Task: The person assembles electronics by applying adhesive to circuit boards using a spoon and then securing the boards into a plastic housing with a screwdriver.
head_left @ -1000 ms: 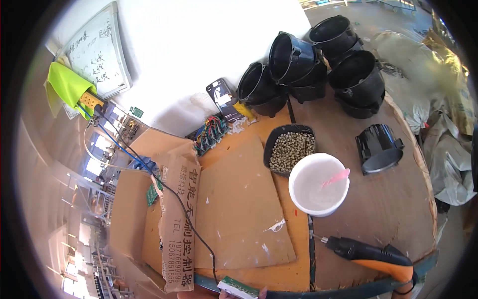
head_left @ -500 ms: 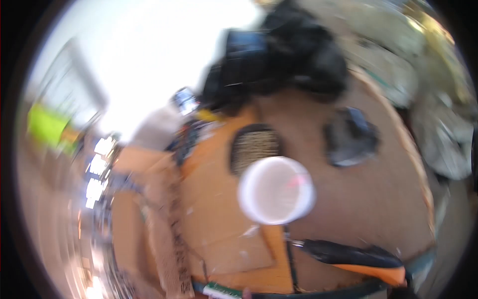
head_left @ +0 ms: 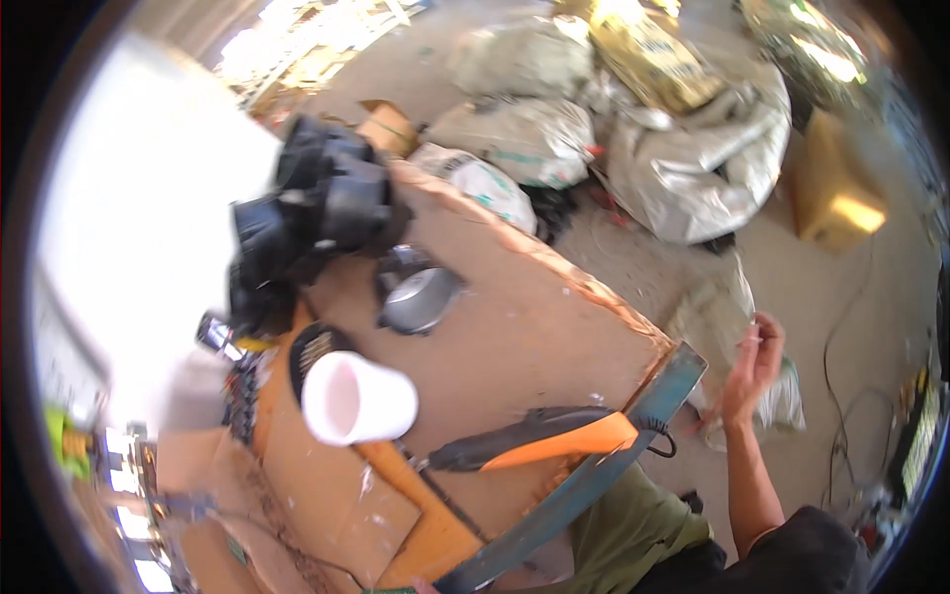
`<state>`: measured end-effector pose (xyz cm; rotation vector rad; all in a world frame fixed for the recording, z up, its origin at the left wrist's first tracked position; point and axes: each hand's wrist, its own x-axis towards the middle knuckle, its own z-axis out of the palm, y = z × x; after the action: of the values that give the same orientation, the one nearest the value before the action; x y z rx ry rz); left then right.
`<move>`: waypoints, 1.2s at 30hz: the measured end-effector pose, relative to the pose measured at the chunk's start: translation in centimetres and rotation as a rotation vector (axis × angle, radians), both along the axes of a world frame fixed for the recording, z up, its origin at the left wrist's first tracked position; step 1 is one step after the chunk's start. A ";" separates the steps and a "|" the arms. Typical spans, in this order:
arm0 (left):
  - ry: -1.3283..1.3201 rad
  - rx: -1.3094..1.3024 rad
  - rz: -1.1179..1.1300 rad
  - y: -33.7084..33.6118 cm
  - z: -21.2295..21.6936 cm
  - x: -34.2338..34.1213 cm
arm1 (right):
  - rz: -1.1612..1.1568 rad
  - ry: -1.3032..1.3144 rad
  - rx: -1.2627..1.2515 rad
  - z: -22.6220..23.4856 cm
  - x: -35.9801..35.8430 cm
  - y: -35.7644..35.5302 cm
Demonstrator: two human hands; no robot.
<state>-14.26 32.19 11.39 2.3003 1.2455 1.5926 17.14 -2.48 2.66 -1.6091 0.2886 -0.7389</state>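
White cup (head_left: 374, 399): between 7 and 8 o'clock on surface (head_left: 554, 346), shifted in view from 4. Green board (head_left: 390, 591): 6:30, lower edge, beside left grip (head_left: 424, 586); finger closure cannot be told. Power screwdriver (head_left: 539, 443): 5 o'clock. Right grip (head_left: 752, 368): newly visible, 3:30, fingers bent; closure cannot be told.

The cup (head_left: 386, 401) at left is smooth white plastic. Far left, the pots (head_left: 336, 203) look like glossy black plastic. The driver (head_left: 554, 439), near, pairs matt black plastic with smooth orange. Under it the sheet (head_left: 534, 327) is dull brown cardboard, rough and frayed along its right edge; the rail (head_left: 681, 378) in front looks like dull painted metal. Far right, the sacks (head_left: 703, 163) are crumpled plastic, partly shiny; the pale sack (head_left: 705, 322), nearer, is wrinkled and dull. Trousers (head_left: 633, 525) and sleeve (head_left: 811, 554), near right, are matt cloth
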 end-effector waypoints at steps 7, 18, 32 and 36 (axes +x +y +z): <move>-0.382 -0.292 -0.249 -1.1 3.1 -1.7 | 0.963 -0.600 -0.813 23.3 7.0 19.7; -0.736 -0.585 -0.360 -3.7 5.3 -6.6 | 0.681 -0.516 -1.458 20.3 14.1 25.0; -0.800 -0.612 -0.415 -2.1 5.6 -10.1 | 0.966 -0.100 -1.223 20.8 6.2 25.6; -0.859 -0.632 -0.373 -1.9 6.0 -10.5 | 0.800 -0.195 -1.338 20.2 6.7 25.8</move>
<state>-24.72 30.24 17.34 1.1587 0.8413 1.4794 23.87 23.36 22.89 -2.5582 -1.1861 -0.4034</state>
